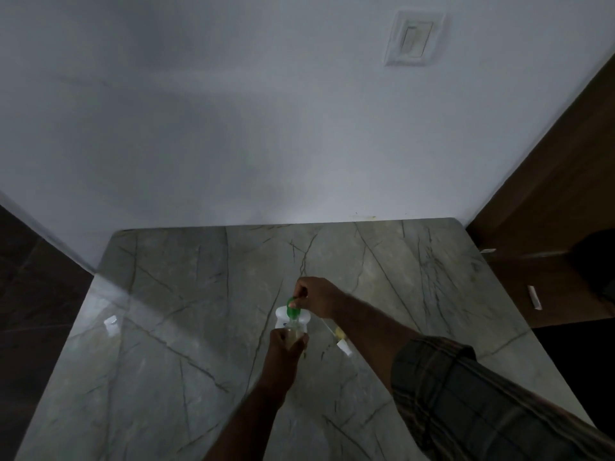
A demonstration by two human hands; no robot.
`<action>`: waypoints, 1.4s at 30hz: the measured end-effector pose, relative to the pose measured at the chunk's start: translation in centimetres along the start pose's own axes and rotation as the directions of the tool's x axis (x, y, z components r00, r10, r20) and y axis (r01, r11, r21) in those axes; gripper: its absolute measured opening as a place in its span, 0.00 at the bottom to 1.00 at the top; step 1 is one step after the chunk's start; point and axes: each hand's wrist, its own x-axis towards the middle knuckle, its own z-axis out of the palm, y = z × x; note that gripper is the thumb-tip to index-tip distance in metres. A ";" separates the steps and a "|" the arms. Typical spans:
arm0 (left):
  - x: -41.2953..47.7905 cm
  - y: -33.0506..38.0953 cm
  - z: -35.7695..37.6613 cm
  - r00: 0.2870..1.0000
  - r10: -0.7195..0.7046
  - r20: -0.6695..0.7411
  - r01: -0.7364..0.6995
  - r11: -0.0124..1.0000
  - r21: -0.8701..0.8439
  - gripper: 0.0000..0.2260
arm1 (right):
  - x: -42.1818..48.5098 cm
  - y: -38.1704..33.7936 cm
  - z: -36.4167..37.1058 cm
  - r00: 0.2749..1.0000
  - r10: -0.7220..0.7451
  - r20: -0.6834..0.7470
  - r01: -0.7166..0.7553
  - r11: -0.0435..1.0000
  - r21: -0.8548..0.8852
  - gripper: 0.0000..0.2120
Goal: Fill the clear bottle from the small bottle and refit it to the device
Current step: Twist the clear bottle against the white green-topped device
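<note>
Marble tabletop (166,327), dim light. Well left of the white device (281,316), a small pale object (111,322) lies on the slab, kind unclear. Just in front of the device, the left hand (286,347) is curled round the clear bottle (297,335), which holds yellowish liquid. Over the device, the right hand (316,296) pinches the green small bottle (293,306), tipped down toward the clear bottle; the fingers hide where they meet. Just right of the device, a white cap on a thin stick (344,348) lies loose. High on the wall to the right is a switch plate (412,38).
</note>
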 end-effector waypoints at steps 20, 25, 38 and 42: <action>0.1 -0.4 0.1 1.000 -0.013 -0.012 0.013 1.000 0.002 0.14 | 0.2 0.3 0.5 1.000 0.011 0.014 -0.011 1.000 -0.007 0.13; 0.2 -0.6 0.1 1.000 -0.006 -0.015 0.006 1.000 0.019 0.14 | 0.0 0.5 0.7 1.000 0.010 0.023 -0.010 1.000 -0.008 0.13; 0.7 -1.0 0.0 1.000 0.010 -0.007 -0.010 1.000 0.018 0.15 | -0.1 0.7 0.8 1.000 -0.006 -0.007 0.006 1.000 -0.012 0.13; 0.9 -1.2 -0.2 1.000 0.005 0.005 -0.005 1.000 0.002 0.15 | 0.1 0.5 0.9 1.000 -0.006 -0.010 0.005 0.999 -0.054 0.12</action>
